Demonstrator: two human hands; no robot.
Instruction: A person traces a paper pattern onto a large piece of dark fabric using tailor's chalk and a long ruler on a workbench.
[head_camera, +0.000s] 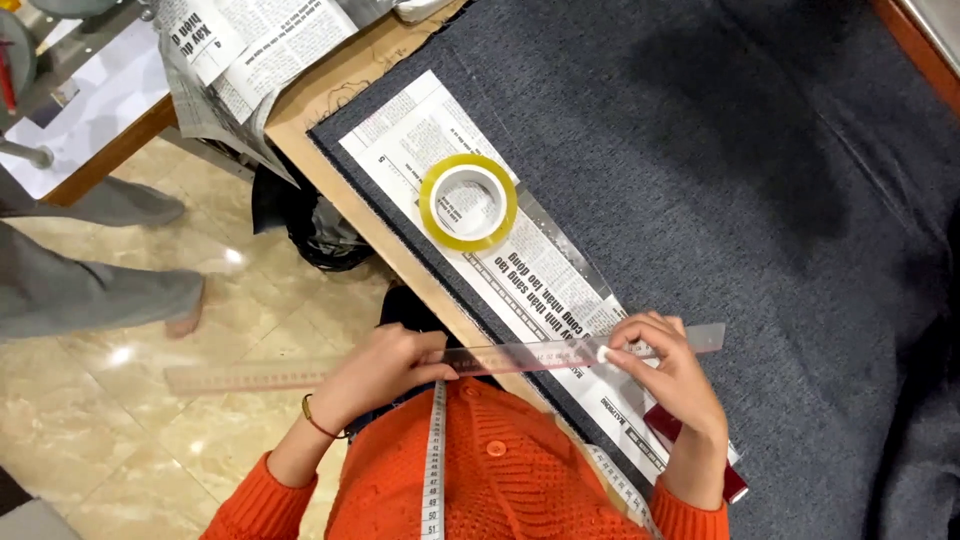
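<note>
Both hands pinch the long clear plastic ruler: left hand at its middle, right hand fingers closed with white chalk over the newspaper strip on dark grey cloth. No chalk line visible yet; yellow tape roll sits idle.

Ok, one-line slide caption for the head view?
Both hands hold a clear plastic ruler over a newspaper strip on dark blue fabric.
</note>
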